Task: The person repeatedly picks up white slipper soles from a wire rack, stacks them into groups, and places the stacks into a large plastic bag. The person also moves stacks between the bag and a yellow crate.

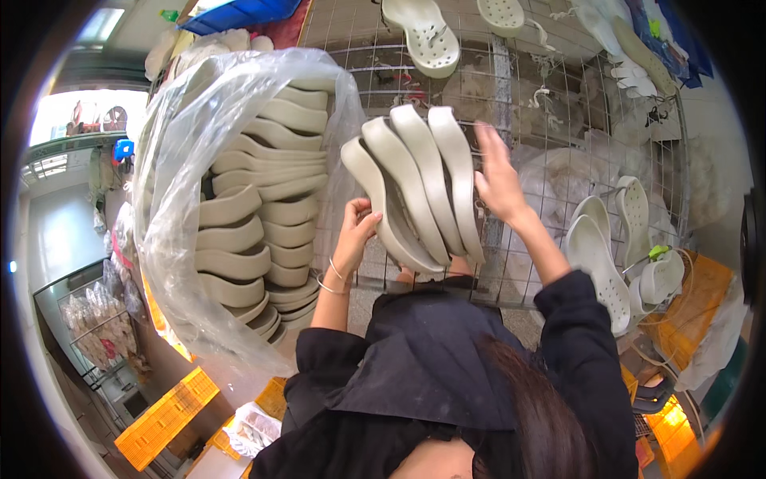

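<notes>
A row of several beige shoe soles (pixel 424 182) stands on edge, side by side, in front of me above a wire grid. My left hand (pixel 359 230) grips the leftmost sole low on its outer side, with the thumb over its edge. At the right end of the row, my right hand (pixel 499 177) is upright beside the outermost sole with fingers stretched out and slightly blurred. Whether its palm side touches that sole, I cannot tell. To the left, a clear plastic bag (pixel 179 140) holds stacked soles (pixel 232 263) of the same kind.
The wire grid (pixel 523 96) spans the work area. A perforated sole (pixel 423 38) lies at its far side, and more perforated soles (pixel 597 259) sit at the right. A blue crate (pixel 239 14) stands far left. Orange crates (pixel 166 419) are lower left.
</notes>
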The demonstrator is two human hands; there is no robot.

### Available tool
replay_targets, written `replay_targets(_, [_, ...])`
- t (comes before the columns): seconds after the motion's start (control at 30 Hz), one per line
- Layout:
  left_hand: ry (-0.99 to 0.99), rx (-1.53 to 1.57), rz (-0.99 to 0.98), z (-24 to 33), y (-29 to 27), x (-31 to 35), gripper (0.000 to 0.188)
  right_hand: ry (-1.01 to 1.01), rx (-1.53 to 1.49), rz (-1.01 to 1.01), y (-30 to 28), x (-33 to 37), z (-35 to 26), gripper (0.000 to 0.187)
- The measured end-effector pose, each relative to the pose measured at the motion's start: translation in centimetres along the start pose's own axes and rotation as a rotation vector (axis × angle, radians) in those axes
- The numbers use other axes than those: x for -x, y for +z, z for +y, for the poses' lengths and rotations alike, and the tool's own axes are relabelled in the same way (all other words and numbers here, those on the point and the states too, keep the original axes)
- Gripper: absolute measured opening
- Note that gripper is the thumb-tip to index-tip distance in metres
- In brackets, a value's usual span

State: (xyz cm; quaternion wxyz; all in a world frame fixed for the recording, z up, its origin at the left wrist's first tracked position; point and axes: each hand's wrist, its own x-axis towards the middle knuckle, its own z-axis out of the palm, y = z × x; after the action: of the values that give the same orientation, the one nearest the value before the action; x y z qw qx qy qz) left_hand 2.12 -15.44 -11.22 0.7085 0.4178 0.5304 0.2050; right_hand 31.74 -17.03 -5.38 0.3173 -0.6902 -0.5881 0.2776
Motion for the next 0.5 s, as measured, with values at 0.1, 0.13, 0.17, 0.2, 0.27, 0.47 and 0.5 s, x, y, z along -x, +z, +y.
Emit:
replay_targets(0.1, [-0.101, -0.030, -0.004, 0.4, 1.3, 1.2, 0.048, 0.373, -0.206, -0.144, 0.7, 8.0, -3.1, 0.101])
replay_targets(0.13, [-0.102, -0.099, -0.018, 0.5, 1.9, 1.5, 0.048, 0.205, -0.056, -0.084, 2.5, 9.8, -3.9, 0.107])
replay_targets(0.17, [0.002, -0.122, -0.049, 0.7, 2.6, 1.5, 0.048, 0.144, 0.136, -0.119, 4.7, 11.2, -4.6, 0.113])
replay_targets(0.2, [-0.048, -0.155, 0.014, 1.0, 3.0, 1.4, 0.048, 0.079, 0.222, -0.055, 6.5, 11.4, -4.2, 0.115])
replay_targets(0.27, [-0.079, -0.176, -0.026, 2.3, 3.3, 0.8, 0.047, 0.067, 0.269, 0.161, 9.7, 11.5, -3.6, 0.112])
replay_targets(0.47, [0.710, -1.048, 0.333, 11.6, -5.7, 2.1, 0.037, 0.133, 0.121, 0.114, 6.5, 9.9, -3.5, 0.101])
replay_targets(0.5, [0.858, -1.129, 0.466, 13.3, -8.0, 3.3, 0.036, 0.149, 0.072, 0.067, 4.6, 9.9, -4.3, 0.098])
